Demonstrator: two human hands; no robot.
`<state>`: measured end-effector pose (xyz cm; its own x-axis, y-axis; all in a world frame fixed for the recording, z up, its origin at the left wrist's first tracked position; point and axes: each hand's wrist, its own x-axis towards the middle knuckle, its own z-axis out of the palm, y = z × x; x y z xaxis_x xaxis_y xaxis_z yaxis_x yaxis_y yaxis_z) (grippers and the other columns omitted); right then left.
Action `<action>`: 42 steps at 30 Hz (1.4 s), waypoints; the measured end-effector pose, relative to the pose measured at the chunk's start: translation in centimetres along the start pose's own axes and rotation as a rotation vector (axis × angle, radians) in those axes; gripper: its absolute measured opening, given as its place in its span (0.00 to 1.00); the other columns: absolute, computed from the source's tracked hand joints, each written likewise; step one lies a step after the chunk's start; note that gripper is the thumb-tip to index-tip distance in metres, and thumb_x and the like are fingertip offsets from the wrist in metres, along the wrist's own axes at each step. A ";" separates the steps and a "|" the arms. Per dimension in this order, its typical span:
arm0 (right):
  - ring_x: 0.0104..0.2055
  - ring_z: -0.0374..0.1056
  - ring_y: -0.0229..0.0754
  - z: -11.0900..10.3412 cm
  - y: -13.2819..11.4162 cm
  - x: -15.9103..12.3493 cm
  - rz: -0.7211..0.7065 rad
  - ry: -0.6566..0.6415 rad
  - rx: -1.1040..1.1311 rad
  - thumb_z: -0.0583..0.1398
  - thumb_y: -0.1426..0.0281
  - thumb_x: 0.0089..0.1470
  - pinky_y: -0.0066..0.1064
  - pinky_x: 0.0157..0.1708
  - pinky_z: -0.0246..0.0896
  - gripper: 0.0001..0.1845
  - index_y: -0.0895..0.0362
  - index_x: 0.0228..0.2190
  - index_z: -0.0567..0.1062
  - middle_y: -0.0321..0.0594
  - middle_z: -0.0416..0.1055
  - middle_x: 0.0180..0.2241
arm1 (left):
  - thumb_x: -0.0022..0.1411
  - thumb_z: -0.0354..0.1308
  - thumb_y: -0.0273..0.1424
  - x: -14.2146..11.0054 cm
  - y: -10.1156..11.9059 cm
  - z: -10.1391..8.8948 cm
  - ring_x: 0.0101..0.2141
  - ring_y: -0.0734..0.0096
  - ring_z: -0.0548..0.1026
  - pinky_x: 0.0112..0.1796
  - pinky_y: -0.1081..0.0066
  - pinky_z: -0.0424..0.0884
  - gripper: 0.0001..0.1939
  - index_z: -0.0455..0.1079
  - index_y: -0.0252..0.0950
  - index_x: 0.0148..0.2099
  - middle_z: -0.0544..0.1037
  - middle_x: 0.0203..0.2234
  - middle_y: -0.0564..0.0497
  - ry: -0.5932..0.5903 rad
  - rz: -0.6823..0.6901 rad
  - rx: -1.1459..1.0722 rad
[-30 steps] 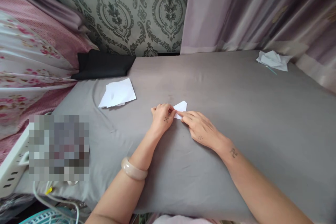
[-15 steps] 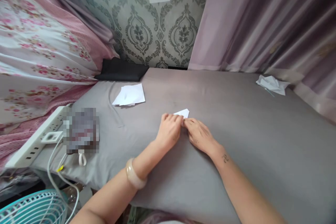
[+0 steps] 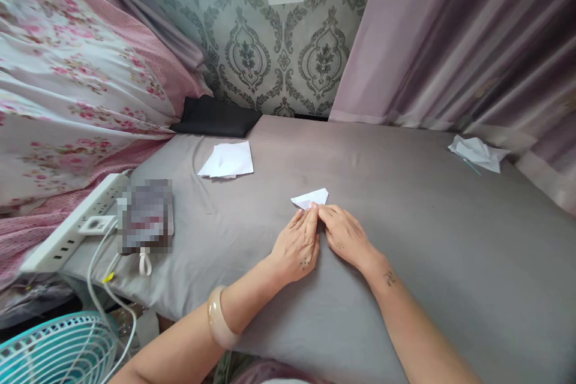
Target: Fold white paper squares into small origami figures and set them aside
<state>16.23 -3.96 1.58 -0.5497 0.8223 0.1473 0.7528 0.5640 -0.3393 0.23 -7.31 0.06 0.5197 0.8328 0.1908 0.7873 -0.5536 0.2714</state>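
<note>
your left hand [image 3: 297, 246] and right hand [image 3: 344, 235] lie side by side on the grey bed sheet [image 3: 427, 216], fingers stretched forward and flat, their tips meeting on the near edge of a small folded white paper [image 3: 311, 198]. neither hand is curled into a grip; both are open and pressing the paper down against the sheet, with the left fingertips [image 3: 309, 213] touching its lower corner and the right fingertips just beside them. the paper sits near the middle of the bed, directly ahead of your hands, and already shows a pointed, wedge-like shape with at least one crease, so some folding looks done. it is too small here to count the folds or tell what form it is heading toward, so you cannot judge how many remain; it looks like a mid-stage piece being flattened along a crease.

a pale bangle [image 3: 218, 317] rides on your left wrist. further back and to the left, a loose stack of white sheets [image 3: 227, 160] lies apart from your hands, near a black cushion [image 3: 216, 117] against the patterned wall. crumpled white paper [image 3: 477, 152] rests at the far right by the curtain. a white power strip [image 3: 63, 234] and a teal fan [image 3: 54, 351] sit at the left edge.
</note>
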 end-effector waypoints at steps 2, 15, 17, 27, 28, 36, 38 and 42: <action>0.53 0.62 0.43 0.0 0.0 0.0 -0.003 -0.002 -0.001 0.50 0.82 0.54 0.36 0.52 0.57 0.24 0.57 0.51 0.67 0.43 0.69 0.51 | 0.65 0.37 0.27 0.0 -0.1 0.0 0.64 0.61 0.50 0.62 0.58 0.50 0.32 0.32 0.21 0.67 0.51 0.64 0.32 -0.006 -0.001 -0.004; 0.55 0.61 0.41 -0.1 -0.2 -0.2 0.011 0.009 0.002 0.48 0.82 0.55 0.36 0.53 0.57 0.25 0.56 0.52 0.67 0.42 0.68 0.54 | 0.64 0.40 0.28 0.2 -1.3 -0.5 0.62 0.62 0.56 0.62 0.61 0.49 0.30 0.45 0.20 0.65 0.58 0.62 0.33 -0.014 -0.058 0.016; 0.54 0.62 0.41 -0.1 -0.3 -0.1 0.025 0.008 0.002 0.48 0.82 0.55 0.36 0.53 0.57 0.26 0.56 0.53 0.66 0.42 0.68 0.54 | 0.63 0.40 0.29 0.3 -1.7 -0.6 0.62 0.62 0.57 0.62 0.62 0.50 0.29 0.47 0.20 0.65 0.59 0.61 0.35 -0.016 -0.062 0.027; 0.53 0.63 0.45 0.2 -2.1 -0.1 0.069 0.034 -0.106 0.47 0.81 0.56 0.37 0.51 0.59 0.24 0.61 0.53 0.66 0.48 0.67 0.54 | 0.67 0.40 0.33 1.1 -5.6 -1.5 0.61 0.53 0.57 0.59 0.54 0.55 0.24 0.57 0.29 0.62 0.59 0.62 0.36 0.070 -0.268 0.181; 0.53 0.62 0.47 0.3 -2.5 -0.1 0.077 0.035 -0.130 0.47 0.81 0.56 0.38 0.51 0.59 0.23 0.62 0.52 0.67 0.49 0.66 0.55 | 0.67 0.40 0.31 1.1 -5.2 -1.8 0.61 0.52 0.57 0.59 0.53 0.54 0.23 0.58 0.29 0.61 0.59 0.62 0.36 0.094 -0.251 0.186; 0.49 0.64 0.50 0.7 -4.6 0.2 0.169 0.050 -0.219 0.47 0.76 0.59 0.40 0.49 0.60 0.17 0.64 0.46 0.70 0.53 0.66 0.54 | 0.68 0.40 0.32 0.6 -1.9 -0.6 0.59 0.54 0.62 0.57 0.56 0.60 0.22 0.60 0.25 0.58 0.65 0.58 0.33 0.043 -0.150 0.090; 0.50 0.64 0.50 0.8 -4.6 0.2 0.179 0.059 -0.219 0.47 0.75 0.60 0.40 0.48 0.61 0.17 0.63 0.44 0.71 0.52 0.66 0.55 | 0.69 0.38 0.33 0.8 -2.5 -0.1 0.61 0.54 0.59 0.58 0.55 0.60 0.23 0.59 0.26 0.59 0.63 0.59 0.33 0.041 -0.126 0.077; 0.52 0.62 0.52 1.2 -5.0 -0.3 0.219 0.100 -0.223 0.47 0.72 0.61 0.42 0.50 0.60 0.18 0.65 0.45 0.71 0.55 0.64 0.56 | 0.69 0.38 0.33 2.2 -4.9 -0.6 0.62 0.58 0.57 0.59 0.57 0.58 0.23 0.58 0.27 0.60 0.62 0.60 0.36 -0.022 0.040 0.008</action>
<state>12.22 -7.14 2.10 -0.3363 0.9229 0.1874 0.9159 0.3668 -0.1628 -2.64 -2.81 -0.30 0.5576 0.8102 0.1807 0.7685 -0.5861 0.2568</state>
